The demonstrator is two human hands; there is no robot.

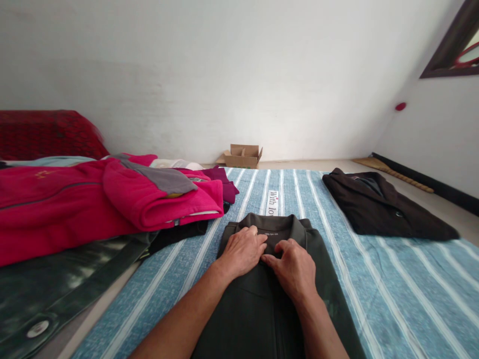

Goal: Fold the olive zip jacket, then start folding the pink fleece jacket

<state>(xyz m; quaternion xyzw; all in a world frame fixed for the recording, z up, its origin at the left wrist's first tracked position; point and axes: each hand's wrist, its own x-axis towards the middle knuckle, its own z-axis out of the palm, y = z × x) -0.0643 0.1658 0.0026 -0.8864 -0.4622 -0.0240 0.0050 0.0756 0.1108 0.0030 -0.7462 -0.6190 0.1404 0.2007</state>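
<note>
Pressing down near the collar, my left hand (pixel 243 249) and right hand (pixel 295 269) lie flat, fingers together, on the dark green jacket (pixel 262 309), apparently to smooth it against the striped blue sheet (pixel 392 299). The jacket sits directly under both palms, running back toward me. A pink fleece (pixel 112 199) lies left of my left hand; a brown coat (pixel 381 209) lies beyond my right.

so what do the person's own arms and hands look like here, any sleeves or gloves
Both forearms are bare as far as the picture shows; no sleeve reaches into view. The left hand and right hand wear no gloves, and no ring, watch or bracelet shows on the fingers or wrists. The fingernails are short and unpainted where they can be seen. No markings or tattoos show.
</note>
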